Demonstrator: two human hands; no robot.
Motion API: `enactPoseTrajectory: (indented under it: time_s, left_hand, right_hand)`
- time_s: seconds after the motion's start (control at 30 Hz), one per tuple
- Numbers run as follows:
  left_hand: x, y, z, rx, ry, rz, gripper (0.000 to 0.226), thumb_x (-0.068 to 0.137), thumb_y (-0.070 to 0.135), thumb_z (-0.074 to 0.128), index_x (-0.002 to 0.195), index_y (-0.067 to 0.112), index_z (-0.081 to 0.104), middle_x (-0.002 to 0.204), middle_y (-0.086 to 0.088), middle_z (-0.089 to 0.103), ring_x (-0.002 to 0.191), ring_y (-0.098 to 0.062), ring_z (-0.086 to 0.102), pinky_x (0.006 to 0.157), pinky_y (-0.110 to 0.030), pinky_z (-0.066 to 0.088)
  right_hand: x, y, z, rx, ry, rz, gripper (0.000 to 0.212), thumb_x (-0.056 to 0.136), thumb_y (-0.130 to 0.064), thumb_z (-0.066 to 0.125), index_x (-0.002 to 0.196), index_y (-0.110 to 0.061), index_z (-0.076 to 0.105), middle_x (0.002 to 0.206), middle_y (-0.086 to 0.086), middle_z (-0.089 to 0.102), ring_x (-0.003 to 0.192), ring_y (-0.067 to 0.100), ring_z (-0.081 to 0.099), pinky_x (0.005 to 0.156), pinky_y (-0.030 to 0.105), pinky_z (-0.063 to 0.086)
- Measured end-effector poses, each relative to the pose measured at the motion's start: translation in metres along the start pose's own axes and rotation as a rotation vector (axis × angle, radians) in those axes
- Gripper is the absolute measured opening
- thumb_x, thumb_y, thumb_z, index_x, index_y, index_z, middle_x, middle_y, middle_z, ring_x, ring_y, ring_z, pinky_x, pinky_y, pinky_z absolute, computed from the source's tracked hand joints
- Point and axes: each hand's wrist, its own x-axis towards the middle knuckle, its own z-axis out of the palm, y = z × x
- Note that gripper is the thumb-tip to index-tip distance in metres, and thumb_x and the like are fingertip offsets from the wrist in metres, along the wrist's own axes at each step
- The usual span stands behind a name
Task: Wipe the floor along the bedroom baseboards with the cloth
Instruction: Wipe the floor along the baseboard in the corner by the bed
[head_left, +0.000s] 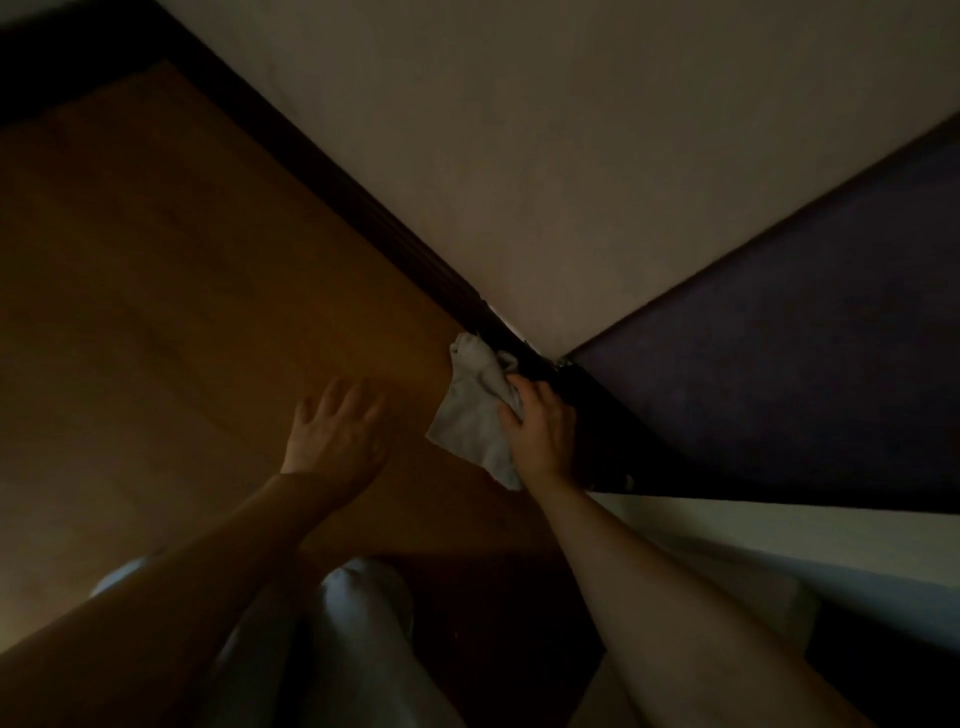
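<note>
A pale grey cloth lies crumpled on the brown wooden floor, pushed up against the dark baseboard near a corner. My right hand presses on the cloth's right side, fingers curled over its edge next to the baseboard. My left hand rests flat on the floor to the left of the cloth, fingers spread, apart from it.
The beige wall rises above the baseboard. A dark purple panel meets it at the corner on the right, with a pale surface below. My knees in light trousers are on the floor at the bottom. The room is dim.
</note>
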Motion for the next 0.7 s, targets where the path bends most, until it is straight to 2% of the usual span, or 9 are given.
enactPoseTrajectory:
  time_s: [0.13, 0.23, 0.33, 0.4, 0.5, 0.57, 0.6, 0.67, 0.7]
  left_hand:
    - [0.003, 0.008, 0.011, -0.032, 0.027, -0.017, 0.061, 0.100, 0.047, 0.036, 0.154, 0.026, 0.017, 0.161, -0.005, 0.013, 0.147, -0.031, 0.010, 0.112, -0.048, 0.023]
    - [0.007, 0.010, 0.030, -0.007, -0.022, 0.024, 0.068, 0.098, 0.045, 0.043, 0.155, 0.025, 0.014, 0.161, -0.006, 0.012, 0.147, -0.032, 0.009, 0.112, -0.052, 0.022]
    - [0.014, 0.006, 0.048, -0.038, -0.020, 0.095, 0.075, 0.084, 0.039, 0.069, 0.148, 0.016, 0.037, 0.154, -0.016, 0.032, 0.140, -0.042, 0.028, 0.103, -0.063, 0.032]
    - [0.019, 0.003, 0.059, -0.047, 0.021, 0.096, 0.073, 0.079, 0.038, 0.073, 0.142, 0.013, 0.048, 0.149, -0.018, 0.040, 0.133, -0.046, 0.036, 0.097, -0.066, 0.036]
    - [0.021, 0.004, 0.068, -0.074, 0.096, 0.082, 0.070, 0.084, 0.037, 0.067, 0.145, 0.011, 0.044, 0.152, -0.016, 0.036, 0.137, -0.044, 0.032, 0.101, -0.067, 0.031]
    - [0.020, 0.004, 0.073, -0.071, 0.124, 0.090, 0.069, 0.086, 0.038, 0.063, 0.147, 0.013, 0.041, 0.154, -0.016, 0.034, 0.139, -0.044, 0.029, 0.102, -0.067, 0.028]
    - [0.019, 0.003, 0.073, -0.066, 0.128, 0.094, 0.068, 0.087, 0.039, 0.061, 0.146, 0.013, 0.041, 0.153, -0.016, 0.034, 0.138, -0.043, 0.029, 0.102, -0.068, 0.028]
    - [0.018, -0.001, 0.073, -0.058, 0.137, 0.095, 0.062, 0.091, 0.039, 0.058, 0.145, 0.015, 0.043, 0.152, -0.015, 0.036, 0.137, -0.043, 0.030, 0.100, -0.068, 0.030]
    - [0.017, -0.003, 0.072, -0.058, 0.141, 0.092, 0.059, 0.092, 0.040, 0.057, 0.145, 0.016, 0.044, 0.152, -0.015, 0.037, 0.137, -0.043, 0.030, 0.100, -0.067, 0.031]
  right_hand:
    - [-0.005, 0.009, 0.025, -0.070, -0.113, -0.153, 0.043, 0.093, -0.037, 0.048, 0.129, -0.017, 0.060, 0.122, 0.012, 0.057, 0.108, 0.033, 0.055, 0.092, 0.045, 0.045]
    - [-0.020, 0.008, 0.051, -0.121, -0.088, -0.186, 0.051, 0.095, -0.042, 0.036, 0.133, -0.015, 0.056, 0.134, 0.014, 0.054, 0.116, 0.033, 0.056, 0.093, 0.046, 0.048]
    - [-0.036, 0.011, 0.061, -0.261, -0.022, -0.186, 0.053, 0.098, -0.043, 0.032, 0.140, -0.017, 0.049, 0.144, 0.011, 0.048, 0.131, 0.026, 0.047, 0.105, 0.046, 0.039]
    - [-0.052, 0.029, 0.058, -0.320, 0.034, -0.074, 0.054, 0.099, -0.044, 0.032, 0.139, -0.015, 0.051, 0.144, 0.010, 0.049, 0.130, 0.026, 0.048, 0.105, 0.047, 0.039]
    - [-0.075, 0.048, 0.054, -0.341, 0.128, 0.180, 0.055, 0.097, -0.041, 0.036, 0.134, -0.005, 0.054, 0.140, 0.018, 0.051, 0.125, 0.035, 0.051, 0.101, 0.052, 0.044]
    - [-0.069, 0.034, 0.053, -0.258, 0.092, 0.313, 0.070, 0.095, -0.052, 0.029, 0.139, -0.001, 0.045, 0.147, 0.022, 0.040, 0.135, 0.038, 0.040, 0.110, 0.054, 0.034]
    - [-0.061, 0.021, 0.055, -0.206, 0.021, 0.367, 0.083, 0.092, -0.062, 0.019, 0.145, -0.001, 0.035, 0.154, 0.021, 0.028, 0.142, 0.038, 0.026, 0.116, 0.051, 0.022]
    - [-0.050, 0.002, 0.062, -0.199, -0.095, 0.331, 0.097, 0.084, -0.072, 0.001, 0.151, -0.004, 0.015, 0.161, 0.015, 0.004, 0.148, 0.034, 0.002, 0.118, 0.045, 0.002]
    - [-0.047, -0.001, 0.066, -0.217, -0.101, 0.278, 0.096, 0.083, -0.072, -0.001, 0.152, -0.006, 0.009, 0.162, 0.012, -0.002, 0.148, 0.032, -0.001, 0.119, 0.044, 0.000]
